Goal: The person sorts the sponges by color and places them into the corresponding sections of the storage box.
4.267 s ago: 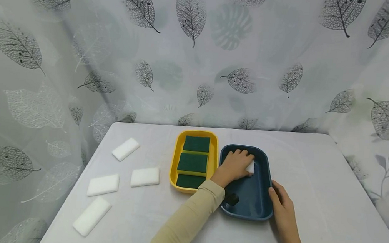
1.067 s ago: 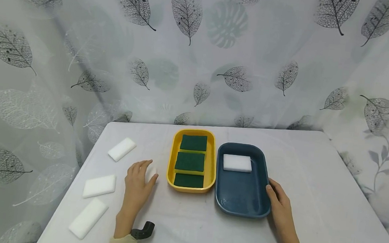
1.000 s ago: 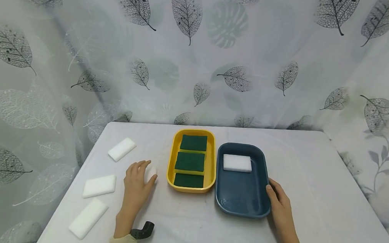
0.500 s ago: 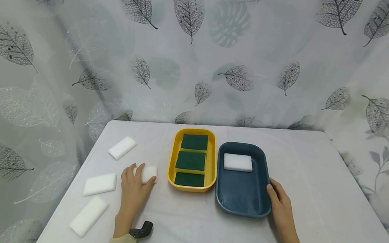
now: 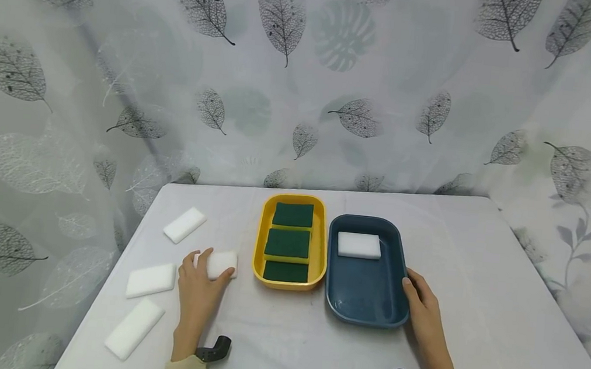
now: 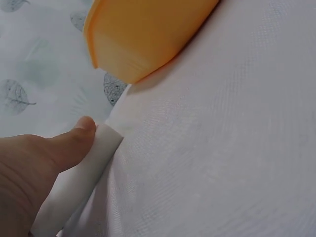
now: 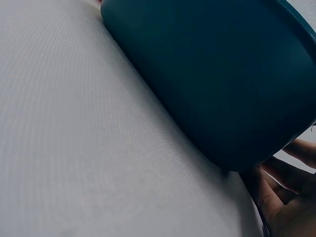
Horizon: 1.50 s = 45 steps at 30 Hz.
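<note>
In the head view my left hand (image 5: 198, 293) grips a white sponge (image 5: 222, 263) lying on the table, thumb at its right end and fingers over its left part. The left wrist view shows the thumb pressed on the edge of the white sponge (image 6: 81, 185). At the right side of the blue tray (image 5: 370, 296) my right hand (image 5: 427, 316) holds the rim, thumb on top and fingers outside. In the right wrist view, fingers (image 7: 284, 177) touch the wall of the blue tray (image 7: 207, 84). Another white sponge (image 5: 358, 246) lies inside that tray, near its far end.
A yellow tray (image 5: 259, 246) stands left of the blue one, with three green-topped sponges (image 5: 287, 243) in a column. Three more white sponges lie at the table's left: one far (image 5: 184, 225), one middle (image 5: 150, 281), one near (image 5: 134, 329). A leaf-patterned curtain (image 5: 293, 90) hangs behind.
My left hand has left a white sponge in the blue tray and come back left to another on the table, its fingers shifting leftward over it. The right hand stays on the blue tray.
</note>
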Available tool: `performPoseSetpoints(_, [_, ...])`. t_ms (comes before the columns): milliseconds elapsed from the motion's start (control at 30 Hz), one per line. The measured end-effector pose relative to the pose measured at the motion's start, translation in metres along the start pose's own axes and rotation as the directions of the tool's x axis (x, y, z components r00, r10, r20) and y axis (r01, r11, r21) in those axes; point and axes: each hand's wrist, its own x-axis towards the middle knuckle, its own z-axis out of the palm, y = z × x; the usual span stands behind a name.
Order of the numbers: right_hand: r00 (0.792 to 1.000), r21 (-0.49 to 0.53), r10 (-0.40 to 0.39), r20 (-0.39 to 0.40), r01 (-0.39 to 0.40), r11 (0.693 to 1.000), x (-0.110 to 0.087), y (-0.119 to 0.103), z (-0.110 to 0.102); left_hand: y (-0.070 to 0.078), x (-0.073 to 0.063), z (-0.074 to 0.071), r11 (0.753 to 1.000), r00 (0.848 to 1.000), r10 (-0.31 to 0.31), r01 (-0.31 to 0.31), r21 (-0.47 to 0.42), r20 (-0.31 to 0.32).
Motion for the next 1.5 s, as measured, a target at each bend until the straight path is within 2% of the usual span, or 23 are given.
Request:
performPoseSetpoints(300, [0.999,-0.008,-0.031,0.012,0.031,0.999,0.002,-0.002,0.004,-0.005,0.001,-0.002,0.984,0.991,-0.020,-0.004,-0.179,-0.136])
performPoseSetpoints(433, [1.000,-0.013,-0.026,0.017,0.027,1.000,0.003,-0.004,0.005,-0.005,0.002,-0.004,0.976,0.982,-0.039,-0.002,-0.218,-0.183])
performPoseSetpoints(667, [0.999,0.004,-0.031,0.017,0.031,1.000,0.003,-0.005,0.005,-0.005,0.004,-0.007,0.958,0.976,-0.045,-0.019,-0.285,-0.215])
performPoseSetpoints(833, [0.999,-0.004,-0.031,0.012,0.031,0.999,0.003,-0.003,0.004,-0.006,0.004,-0.009,0.959,0.976,-0.037,-0.025,-0.283,-0.213])
performPoseSetpoints(967, [0.999,-0.006,-0.033,0.012,0.033,0.999,0.002,-0.002,0.003,-0.006,0.004,-0.011,0.958,0.985,-0.041,-0.008,-0.288,-0.165])
performPoseSetpoints(1133, [1.000,-0.019,-0.026,0.015,0.026,0.999,0.001,-0.002,0.001,-0.003,0.004,-0.017,0.943,0.997,-0.078,0.067,-0.327,-0.020])
performPoseSetpoints(1267, [0.999,-0.012,-0.031,0.015,0.031,0.999,0.001,-0.002,0.000,0.000,0.005,-0.021,0.930,0.989,-0.109,0.136,-0.342,0.099])
performPoseSetpoints(1500, [1.000,-0.018,-0.016,0.019,0.016,1.000,0.000,-0.002,-0.001,0.000,0.006,-0.027,0.893,0.968,-0.127,0.206,-0.400,0.216])
